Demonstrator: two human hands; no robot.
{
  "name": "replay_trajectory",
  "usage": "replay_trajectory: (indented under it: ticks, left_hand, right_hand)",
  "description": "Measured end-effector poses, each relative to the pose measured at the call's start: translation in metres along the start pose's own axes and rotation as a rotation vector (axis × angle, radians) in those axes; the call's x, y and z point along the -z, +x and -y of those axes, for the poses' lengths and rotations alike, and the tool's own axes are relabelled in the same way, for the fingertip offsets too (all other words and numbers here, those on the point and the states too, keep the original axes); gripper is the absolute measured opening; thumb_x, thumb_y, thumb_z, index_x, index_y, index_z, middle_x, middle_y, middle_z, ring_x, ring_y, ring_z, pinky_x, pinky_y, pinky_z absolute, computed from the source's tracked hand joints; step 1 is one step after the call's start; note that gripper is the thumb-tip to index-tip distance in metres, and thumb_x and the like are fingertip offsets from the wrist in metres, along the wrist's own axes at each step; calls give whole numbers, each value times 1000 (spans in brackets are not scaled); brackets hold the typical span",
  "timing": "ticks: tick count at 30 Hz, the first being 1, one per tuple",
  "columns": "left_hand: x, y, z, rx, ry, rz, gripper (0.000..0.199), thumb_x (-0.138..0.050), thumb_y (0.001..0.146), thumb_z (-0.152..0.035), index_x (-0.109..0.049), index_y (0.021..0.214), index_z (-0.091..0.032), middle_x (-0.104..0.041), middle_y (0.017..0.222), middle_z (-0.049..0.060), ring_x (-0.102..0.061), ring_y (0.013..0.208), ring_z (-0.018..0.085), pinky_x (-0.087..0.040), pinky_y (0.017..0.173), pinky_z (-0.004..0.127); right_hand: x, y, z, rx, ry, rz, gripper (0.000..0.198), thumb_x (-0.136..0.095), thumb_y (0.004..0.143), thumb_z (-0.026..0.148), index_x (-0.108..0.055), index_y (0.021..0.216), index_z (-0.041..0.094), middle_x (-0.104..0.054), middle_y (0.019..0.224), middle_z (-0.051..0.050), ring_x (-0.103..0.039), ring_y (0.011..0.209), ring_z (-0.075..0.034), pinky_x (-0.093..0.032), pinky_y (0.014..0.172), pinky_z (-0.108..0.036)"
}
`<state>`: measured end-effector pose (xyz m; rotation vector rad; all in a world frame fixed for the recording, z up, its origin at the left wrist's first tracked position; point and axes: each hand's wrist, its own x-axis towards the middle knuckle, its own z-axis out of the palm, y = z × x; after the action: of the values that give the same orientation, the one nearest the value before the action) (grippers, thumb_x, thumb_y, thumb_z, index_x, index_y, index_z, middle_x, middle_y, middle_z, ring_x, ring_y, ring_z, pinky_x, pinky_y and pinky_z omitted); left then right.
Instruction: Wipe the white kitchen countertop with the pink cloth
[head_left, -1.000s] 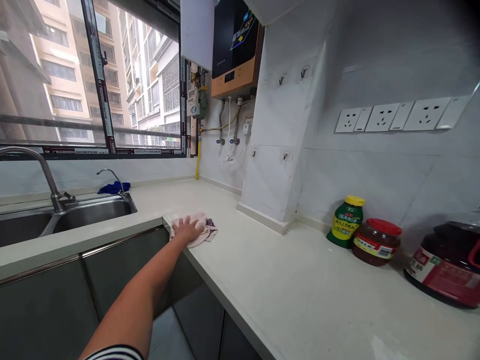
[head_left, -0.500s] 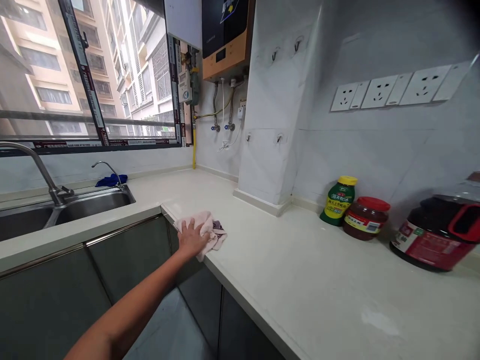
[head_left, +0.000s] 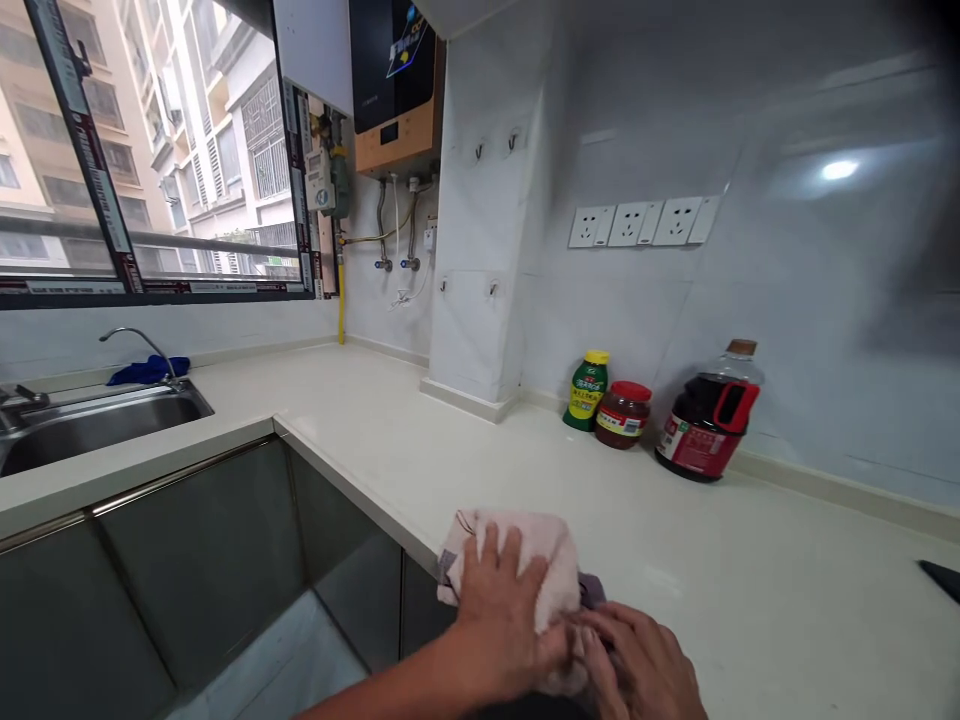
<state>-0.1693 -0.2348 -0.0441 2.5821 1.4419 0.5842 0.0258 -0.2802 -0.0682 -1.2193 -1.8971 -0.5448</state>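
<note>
A folded pale pink cloth with darker purplish patches lies at the counter's front edge. My left hand rests on top of it, palm down with fingers spread. Close on its right, my right hand has its fingers bent around the cloth's near right side. Some blur and overlap hide the right fingertips and the left thumb's tip. Both hands are over the white countertop, near its edge.
Against the wall stand a green bottle with a yellow cap, a red-lidded jar and a large dark jug. A sink and a blue cloth are at left. A dark object shows at the right edge.
My left hand and the cloth have come back from near the counter's inner corner, nearer to me. My right hand has come into view at the cloth. The view has turned right.
</note>
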Motion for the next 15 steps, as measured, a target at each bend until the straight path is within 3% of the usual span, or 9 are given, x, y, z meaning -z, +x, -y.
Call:
replay_trajectory:
  ticks: [4,7,9,11,13,15]
  left_hand:
    - [9,2,-24,-225,-53,90,83,-57,85,-60,-27,158,-34,-20,166,10,-13,149,49,-15,113,76]
    - [30,-6,-6,-346,-121,95,67,-59,86,-52,-41,150,-40,-34,162,4,-31,146,38,-23,118,63]
    - [45,-12,22,-284,-216,44,46,-55,90,-47,-58,135,-41,-53,149,0,-47,136,28,-31,117,53]
    - [61,-11,56,-115,-307,-92,36,-47,94,-42,-69,121,-35,-67,133,1,-59,124,24,-40,112,46]
    - [74,-2,86,42,-350,-240,39,-45,92,-40,-70,118,-27,-69,127,5,-61,120,23,-46,106,40]
    - [83,15,107,131,-310,-286,42,-44,91,-41,-69,119,-24,-69,127,5,-63,116,23,-53,97,37]
  right_hand:
    - [-9,31,23,-113,125,67,32,-40,101,40,-64,118,26,-65,119,-8,-60,108,-24,-50,90,-41]
    - [-22,45,37,-209,126,171,38,-33,103,41,-61,122,24,-64,122,-10,-58,112,-26,-47,97,-47]
    - [-30,49,44,-159,50,225,39,-33,104,40,-59,128,23,-62,129,-12,-55,119,-29,-43,102,-53]
    - [-36,53,53,-99,-55,282,40,-35,103,40,-59,130,21,-58,135,-14,-52,123,-35,-40,103,-62]
    - [-39,60,64,-86,-121,346,40,-39,103,43,-60,128,20,-57,135,-14,-52,123,-36,-41,103,-63]
    - [-41,68,74,-105,-139,384,39,-47,102,45,-59,128,18,-57,132,-11,-55,120,-31,-46,101,-57]
